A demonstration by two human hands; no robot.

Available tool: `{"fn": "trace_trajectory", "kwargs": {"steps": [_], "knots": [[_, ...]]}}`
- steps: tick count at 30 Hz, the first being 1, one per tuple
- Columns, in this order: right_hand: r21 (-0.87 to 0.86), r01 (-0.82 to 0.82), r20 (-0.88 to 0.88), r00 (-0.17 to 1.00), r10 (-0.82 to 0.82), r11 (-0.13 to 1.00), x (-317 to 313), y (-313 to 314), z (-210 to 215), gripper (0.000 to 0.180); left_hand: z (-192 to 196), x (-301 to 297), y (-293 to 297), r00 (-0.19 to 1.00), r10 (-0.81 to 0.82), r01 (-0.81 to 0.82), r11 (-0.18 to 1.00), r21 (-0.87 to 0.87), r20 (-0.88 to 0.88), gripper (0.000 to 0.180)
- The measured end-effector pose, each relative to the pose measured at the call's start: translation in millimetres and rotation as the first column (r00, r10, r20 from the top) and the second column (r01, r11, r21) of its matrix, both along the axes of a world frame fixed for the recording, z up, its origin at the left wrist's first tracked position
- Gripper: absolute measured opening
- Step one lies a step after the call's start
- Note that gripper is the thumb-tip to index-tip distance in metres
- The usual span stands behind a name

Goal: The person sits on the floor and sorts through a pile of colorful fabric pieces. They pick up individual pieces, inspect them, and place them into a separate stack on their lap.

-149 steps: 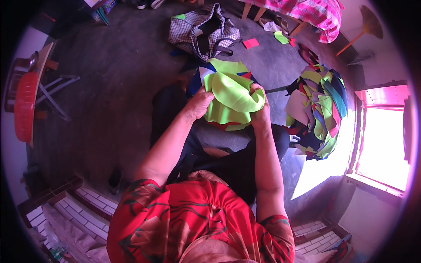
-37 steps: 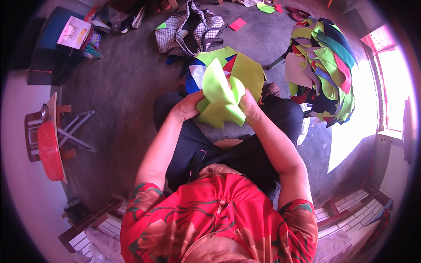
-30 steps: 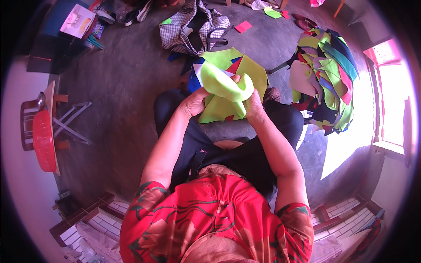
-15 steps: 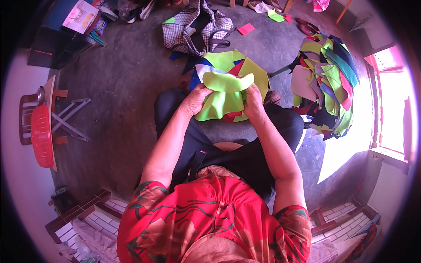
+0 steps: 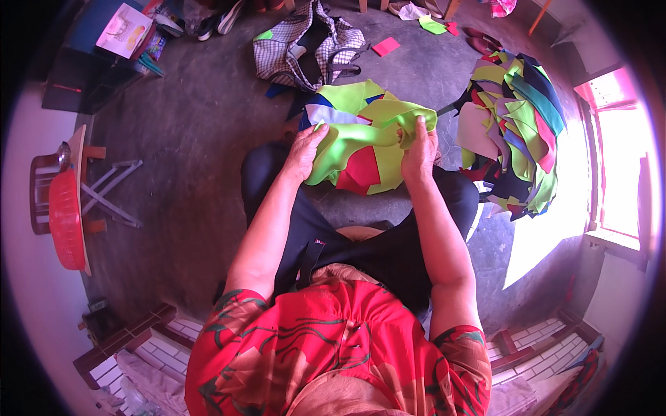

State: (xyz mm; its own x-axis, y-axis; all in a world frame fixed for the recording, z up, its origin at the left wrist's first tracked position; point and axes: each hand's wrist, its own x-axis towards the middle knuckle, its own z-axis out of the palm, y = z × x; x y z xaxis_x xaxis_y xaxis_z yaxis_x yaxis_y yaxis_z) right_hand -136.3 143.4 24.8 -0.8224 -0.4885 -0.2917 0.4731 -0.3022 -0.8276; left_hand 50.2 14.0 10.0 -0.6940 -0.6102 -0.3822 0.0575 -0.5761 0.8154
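Since half a sec ago the lime-green fabric piece (image 5: 361,135) has been pulled out wider between the hands, w/ its right end now bunched up at the right hand.

Top left of the view, a flat pale printed box (image 5: 125,29) lies on a dark blue surface, colourful print on its face, too small to make out. A small red square of material (image 5: 386,46) lies on the floor near the top centre.

Left hand (image 5: 303,151): grip closed, fingers curled over the left edge of the green fabric. Right hand (image 5: 419,149): grip closed tight, fist around the gathered right end. The fabric is stretched between both hands, just above the person's knees, w/ a red piece (image 5: 362,170) and more yellow-green pieces touching beneath it.

The person sits over a grey concrete floor (image 5: 187,139), black trousers, red patterned top. To the right, a heap of cut fabric pieces (image 5: 513,132) in green, blue, pink & black lies on the floor, near a bright window (image 5: 621,159). A checked cloth bag (image 5: 305,45) lies ahead, beyond the fabric. Far left: a red plastic basket (image 5: 66,218) on a wooden chair.
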Motion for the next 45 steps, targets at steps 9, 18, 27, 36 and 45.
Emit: {"fn": "trace_trajectory", "kwargs": {"steps": [9, 18, 27, 36, 45], "knots": [[-0.065, 0.153, -0.079, 0.984, -0.158, 0.986, -21, 7, 6, 0.016, -1, -1, -5, 0.971, 0.217, -0.12, 0.813, -0.569, 0.105, 0.035], [-0.048, 0.183, -0.071, 0.98, -0.187, 0.982, -25, 8, 11, 0.016, 19, -4, -21, 0.944, 0.316, -0.331, 0.892, -0.307, -0.099, 0.03], [-0.085, 0.186, -0.083, 0.978, -0.193, 0.979, -32, 12, 13, 0.015, 88, -33, -7, 0.881, 0.208, -0.286, 0.95, -0.129, -0.426, 0.046], [-0.028, 0.186, -0.072, 0.98, -0.187, 0.982, -30, 10, 13, 0.014, -70, -4, 21, 0.836, 0.463, -0.415, 0.884, -0.214, 0.295, 0.041], [-0.057, 0.145, -0.094, 0.984, -0.15, 0.988, -30, 9, 13, 0.015, -69, -2, 23, 0.791, 0.481, -0.362, 0.866, -0.345, 0.378, 0.054]]}}
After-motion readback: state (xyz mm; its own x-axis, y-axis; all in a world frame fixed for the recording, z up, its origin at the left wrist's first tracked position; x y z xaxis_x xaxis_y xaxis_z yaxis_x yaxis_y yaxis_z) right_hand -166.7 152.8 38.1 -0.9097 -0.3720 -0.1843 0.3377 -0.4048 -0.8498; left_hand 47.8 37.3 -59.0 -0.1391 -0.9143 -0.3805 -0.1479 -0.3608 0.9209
